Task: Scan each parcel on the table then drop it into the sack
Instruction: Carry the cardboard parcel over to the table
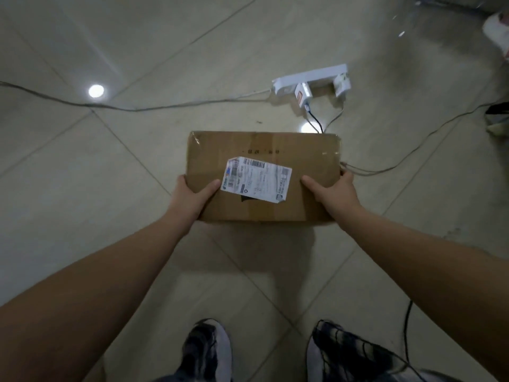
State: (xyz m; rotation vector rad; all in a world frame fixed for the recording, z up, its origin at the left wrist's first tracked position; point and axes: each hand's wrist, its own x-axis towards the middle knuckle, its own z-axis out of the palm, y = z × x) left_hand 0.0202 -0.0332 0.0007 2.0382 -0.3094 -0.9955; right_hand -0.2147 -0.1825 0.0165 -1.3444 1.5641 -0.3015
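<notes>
Left hand [190,197] and right hand [333,192] hold the parcel [261,146].

glossy pale tiled floor [275,271] with cables [137,108] and a white power strip [311,81].

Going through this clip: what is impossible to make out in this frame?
Head view:
- Fingers of the left hand and right hand: hidden behind the box.
- Text on the label: blurred.
- Top right, white shoe: cut by the edge.
- The sack, table: not in frame.
</notes>
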